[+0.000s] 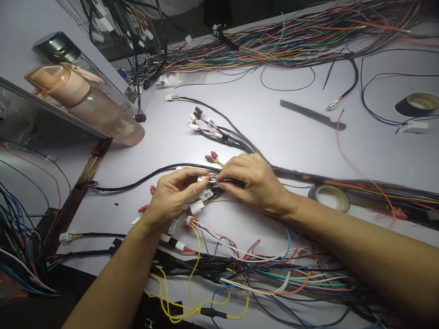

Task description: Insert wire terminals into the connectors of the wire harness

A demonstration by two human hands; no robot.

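Note:
Between finger and thumb, my left hand (pixel 174 192) grips a white and orange wire connector (pixel 204 178). Right beside it, my right hand (pixel 254 183) pinches the thin wires that run into the connector's back. Two white connectors (pixel 202 201) hang just below the fingertips. Red connectors (pixel 212 156) on yellow wires lie just above my hands. From under my right hand a black-wrapped wire harness (pixel 291 173) stretches off to the right. Another white and orange connector (pixel 192 221), with white and yellow wires, rests below.
A long bundle of coloured wires (pixel 260 50) spans the back of the table. Two bottles (pixel 96 109) lean at the left. Tape rolls (pixel 331 197) and a dark flat strip (pixel 310 114) lie to the right. Loose wires (pixel 260 269) and branches spread across the front.

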